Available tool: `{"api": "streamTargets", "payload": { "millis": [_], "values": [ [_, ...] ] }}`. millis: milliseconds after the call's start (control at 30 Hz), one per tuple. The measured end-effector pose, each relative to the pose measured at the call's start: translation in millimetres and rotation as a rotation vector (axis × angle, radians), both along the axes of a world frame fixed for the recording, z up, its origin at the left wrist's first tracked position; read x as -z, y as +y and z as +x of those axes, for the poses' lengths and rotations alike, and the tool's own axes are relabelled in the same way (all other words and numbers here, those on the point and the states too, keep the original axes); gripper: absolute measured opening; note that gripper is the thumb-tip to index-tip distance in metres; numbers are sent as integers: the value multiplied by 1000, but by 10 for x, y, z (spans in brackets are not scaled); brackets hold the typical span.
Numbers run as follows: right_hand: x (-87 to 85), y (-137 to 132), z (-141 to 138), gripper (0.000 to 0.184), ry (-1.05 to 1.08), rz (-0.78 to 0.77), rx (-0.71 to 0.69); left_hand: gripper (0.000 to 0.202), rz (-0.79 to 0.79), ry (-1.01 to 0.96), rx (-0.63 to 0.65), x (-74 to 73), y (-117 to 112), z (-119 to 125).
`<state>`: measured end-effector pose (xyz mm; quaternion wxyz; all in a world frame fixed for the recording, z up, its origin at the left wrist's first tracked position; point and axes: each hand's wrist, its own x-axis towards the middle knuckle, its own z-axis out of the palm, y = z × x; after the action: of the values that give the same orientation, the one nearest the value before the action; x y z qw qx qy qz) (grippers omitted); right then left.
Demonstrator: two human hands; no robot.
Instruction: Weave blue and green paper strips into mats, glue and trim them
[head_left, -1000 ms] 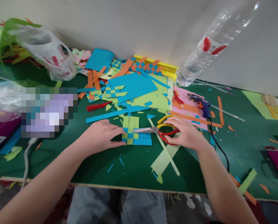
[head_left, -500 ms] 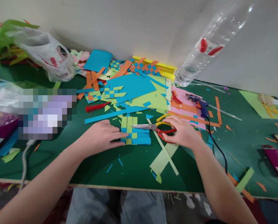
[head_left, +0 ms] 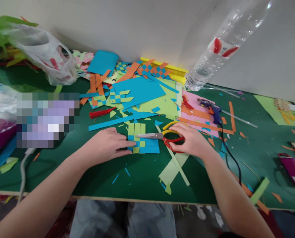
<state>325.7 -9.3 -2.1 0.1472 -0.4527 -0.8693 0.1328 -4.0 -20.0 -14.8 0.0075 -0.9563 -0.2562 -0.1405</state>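
Note:
A small woven mat of blue and light-green paper strips [head_left: 143, 142] lies on the green table [head_left: 137, 178]. My left hand [head_left: 107, 145] rests flat at its left edge, fingertips pressing on the weave. My right hand [head_left: 190, 140] is closed around the red and yellow handles of a pair of scissors [head_left: 159, 137], whose closed blades lie across the mat and point left. Loose light-green strips [head_left: 174, 163] lie just below the scissors.
A heap of blue, orange and green paper [head_left: 140, 89] fills the table behind the mat. A clear plastic bottle [head_left: 219, 49] leans on the wall. A blue glue gun [head_left: 212, 109] with a black cord lies at the right, a plastic bag [head_left: 43, 56] at far left.
My right hand has slid the scissors a little to the left, so the blades reach further over the woven mat. My left hand stays on the mat's edge.

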Motion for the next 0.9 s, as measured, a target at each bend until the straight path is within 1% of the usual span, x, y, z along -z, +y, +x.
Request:
{"api": "streamTargets", "payload": {
  "millis": [200, 333, 433, 500, 567, 733, 900],
  "values": [
    [34, 5, -87, 38, -28, 98, 81, 27, 43, 1, 29, -1, -2, -1],
    [30, -1, -88, 38, 6, 167, 114, 28, 32, 5, 16, -9, -4, 2],
    [4, -3, -43, 38, 59, 144, 41, 28, 23, 1, 7, 2, -3, -5],
    [-9, -4, -9, 39, 59, 96, -22, 27, 17, 4, 3, 9, -4, -11],
    [-14, -4, 15, 38, 41, 58, -44, 27, 19, 8, 3, 7, -5, -13],
    [-3, 5, 7, 36, 4, 51, 19, 27, 25, -5, 5, -14, -6, 4],
    [27, 23, -21, 38, -30, 131, 126, 28, 22, -3, 16, -16, -8, 7]
  ]
}}
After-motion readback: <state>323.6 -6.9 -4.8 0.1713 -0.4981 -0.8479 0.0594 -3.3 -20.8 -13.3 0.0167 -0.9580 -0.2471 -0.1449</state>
